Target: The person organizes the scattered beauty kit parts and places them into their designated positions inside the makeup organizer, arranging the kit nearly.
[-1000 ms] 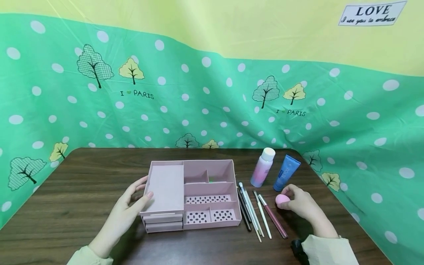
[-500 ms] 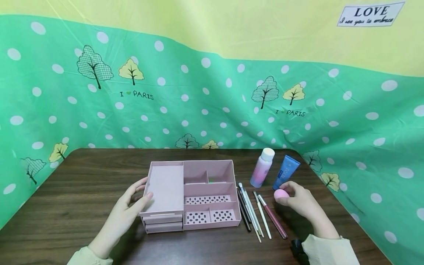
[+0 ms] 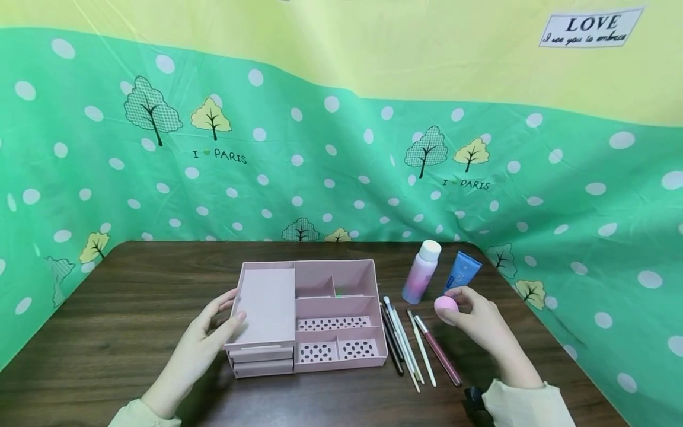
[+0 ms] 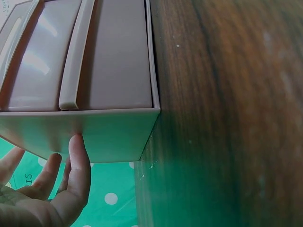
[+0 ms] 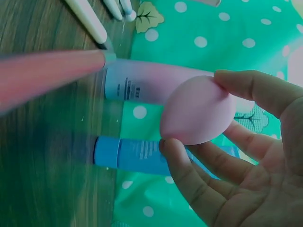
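In the head view my right hand (image 3: 482, 323) pinches a pink egg-shaped makeup sponge (image 3: 446, 304) between thumb and fingertips, over the table to the right of the brushes. The right wrist view shows the sponge (image 5: 196, 111) held up off the table, blue tube (image 5: 142, 153) and spray bottle (image 5: 137, 85) behind it. My left hand (image 3: 203, 332) rests at the left side of a pale pink desk organizer (image 3: 265, 302), thumb by its top edge. In the left wrist view, loosely bent fingers (image 4: 79, 165) touch the organizer's side wall (image 4: 109, 135).
Several makeup brushes (image 3: 405, 341) lie just right of the organizer, a dark red one (image 3: 440, 353) outermost. A white-capped pink spray bottle (image 3: 420, 276) and a blue tube (image 3: 463, 270) stand behind them. Two drawers (image 3: 264, 359) face the front of the organizer. A polka-dot curtain (image 3: 331, 178) hangs behind the table.
My right hand has lifted the sponge and moved it slightly left and away from me, now overlapping the blue tube's lower end. My left hand stays at the organizer.
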`<state>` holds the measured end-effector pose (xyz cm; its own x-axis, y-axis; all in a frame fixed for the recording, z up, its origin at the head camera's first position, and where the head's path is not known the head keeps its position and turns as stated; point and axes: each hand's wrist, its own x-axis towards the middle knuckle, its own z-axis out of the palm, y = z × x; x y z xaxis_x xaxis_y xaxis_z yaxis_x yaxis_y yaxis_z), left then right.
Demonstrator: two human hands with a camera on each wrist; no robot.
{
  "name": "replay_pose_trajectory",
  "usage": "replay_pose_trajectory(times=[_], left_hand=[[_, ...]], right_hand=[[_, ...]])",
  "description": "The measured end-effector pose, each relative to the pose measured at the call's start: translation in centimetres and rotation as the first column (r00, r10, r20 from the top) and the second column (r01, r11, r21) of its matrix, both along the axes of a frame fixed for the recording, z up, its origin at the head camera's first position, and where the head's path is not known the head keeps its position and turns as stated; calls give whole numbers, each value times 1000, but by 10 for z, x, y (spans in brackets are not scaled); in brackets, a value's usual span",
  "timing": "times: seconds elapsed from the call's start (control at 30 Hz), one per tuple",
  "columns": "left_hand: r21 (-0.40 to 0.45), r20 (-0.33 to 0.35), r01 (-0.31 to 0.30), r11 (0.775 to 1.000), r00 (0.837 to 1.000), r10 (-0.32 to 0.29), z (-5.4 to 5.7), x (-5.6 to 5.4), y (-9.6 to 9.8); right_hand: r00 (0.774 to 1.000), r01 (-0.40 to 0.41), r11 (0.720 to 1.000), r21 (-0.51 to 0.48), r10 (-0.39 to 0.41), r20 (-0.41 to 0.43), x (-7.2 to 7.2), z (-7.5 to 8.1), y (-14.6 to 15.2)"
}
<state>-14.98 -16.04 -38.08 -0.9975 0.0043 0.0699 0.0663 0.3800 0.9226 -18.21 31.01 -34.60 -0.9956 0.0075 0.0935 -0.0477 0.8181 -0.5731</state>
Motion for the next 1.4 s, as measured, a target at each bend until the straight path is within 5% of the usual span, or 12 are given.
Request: replay_pose_trajectory(times=[0.57, 0.87, 1.23, 1.4], left_hand=[[9, 27, -14, 1000, 1000, 14, -3, 3, -4], [1, -40, -28, 1000, 999, 28, -3, 4, 0], [35, -16, -30, 999, 999, 31, 1, 2, 5], [29, -13, -34, 999, 999, 34, 1, 2, 3]], right_hand=[[994, 67, 982, -179, -81, -68, -1, -2, -22], [989, 86, 942, -324, -121, -89, 1, 2, -27], [977, 66, 905, -420, -145, -159, 1, 7, -36], [974, 52, 864, -501, -154, -164, 2, 6, -43]])
